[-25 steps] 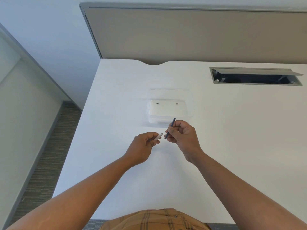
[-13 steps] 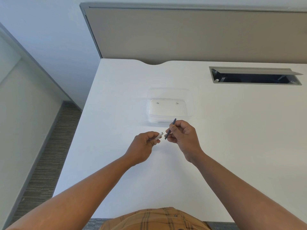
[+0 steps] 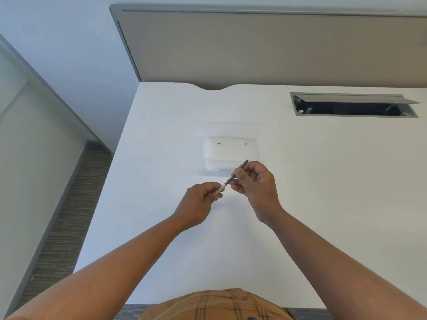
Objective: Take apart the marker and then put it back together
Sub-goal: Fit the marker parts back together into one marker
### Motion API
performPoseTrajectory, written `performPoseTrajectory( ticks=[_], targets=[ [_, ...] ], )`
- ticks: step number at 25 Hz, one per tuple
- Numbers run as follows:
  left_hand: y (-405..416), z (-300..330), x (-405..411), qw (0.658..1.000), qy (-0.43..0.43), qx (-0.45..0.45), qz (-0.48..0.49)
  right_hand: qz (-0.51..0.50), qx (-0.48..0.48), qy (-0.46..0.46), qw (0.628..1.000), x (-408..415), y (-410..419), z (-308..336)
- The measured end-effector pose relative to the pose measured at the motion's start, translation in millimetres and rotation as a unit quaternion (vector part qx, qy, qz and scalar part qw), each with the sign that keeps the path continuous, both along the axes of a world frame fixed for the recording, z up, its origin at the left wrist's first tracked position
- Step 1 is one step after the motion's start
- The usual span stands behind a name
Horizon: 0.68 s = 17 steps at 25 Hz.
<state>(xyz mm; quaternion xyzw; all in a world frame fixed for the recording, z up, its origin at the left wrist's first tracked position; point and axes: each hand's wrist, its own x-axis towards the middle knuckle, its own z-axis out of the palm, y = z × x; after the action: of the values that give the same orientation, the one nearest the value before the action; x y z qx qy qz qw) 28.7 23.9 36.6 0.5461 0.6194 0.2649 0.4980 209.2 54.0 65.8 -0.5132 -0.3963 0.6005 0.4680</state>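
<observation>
Apparently mid-reassembly at frame centre: the left hand (image 3: 200, 199) pinches the white barrel (image 3: 220, 188), the right hand (image 3: 254, 182) pinches the dark ink core (image 3: 238, 171), its tip meeting the barrel mouth; seating it, perhaps capping, remains.

White table (image 3: 161, 227) fills the view, smooth and plain, its left edge running down toward the near corner and its far edge butting against a grey-beige partition panel (image 3: 277, 47). A shallow curved notch (image 3: 213, 87) is cut into that far edge. Over on the far right, a rectangular cable hatch (image 3: 353, 105) is set into the top, its grey flap tilted up and a dark cavity showing beneath. Sitting directly on the table, near the middle, is a clear plastic container (image 3: 233, 146), rectangular with rounded corners, see-through against the white; two tiny dark specks show inside, too small to identify.
</observation>
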Motion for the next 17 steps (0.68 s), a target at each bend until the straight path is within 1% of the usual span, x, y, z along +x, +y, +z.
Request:
performPoseTrajectory(
  ticks=[5,8,11,15,17],
  targets=[
    [1.4,-0.8,-0.6,1.0,-0.002,0.0,0.004,0.022,0.008,-0.025,0.999,0.3,-1.0,0.9],
    [2.2,0.7,-0.5,1.0,-0.003,0.006,0.005,0.052,0.006,-0.048,0.997,0.8,-0.9,1.9],
    [3.0,1.1,0.1,1.0,-0.008,0.009,0.009,0.074,-0.005,-0.049,0.996,1.1,-2.6,1.9],
    [3.1,2.0,1.5,1.0,-0.013,0.011,0.017,0.054,-0.042,-0.018,0.997,2.8,-2.6,-1.3],
    [2.9,2.9,2.4,0.999,-0.02,0.012,0.024,0.036,-0.053,-0.021,0.998,3.8,-1.6,-3.3]
  ],
)
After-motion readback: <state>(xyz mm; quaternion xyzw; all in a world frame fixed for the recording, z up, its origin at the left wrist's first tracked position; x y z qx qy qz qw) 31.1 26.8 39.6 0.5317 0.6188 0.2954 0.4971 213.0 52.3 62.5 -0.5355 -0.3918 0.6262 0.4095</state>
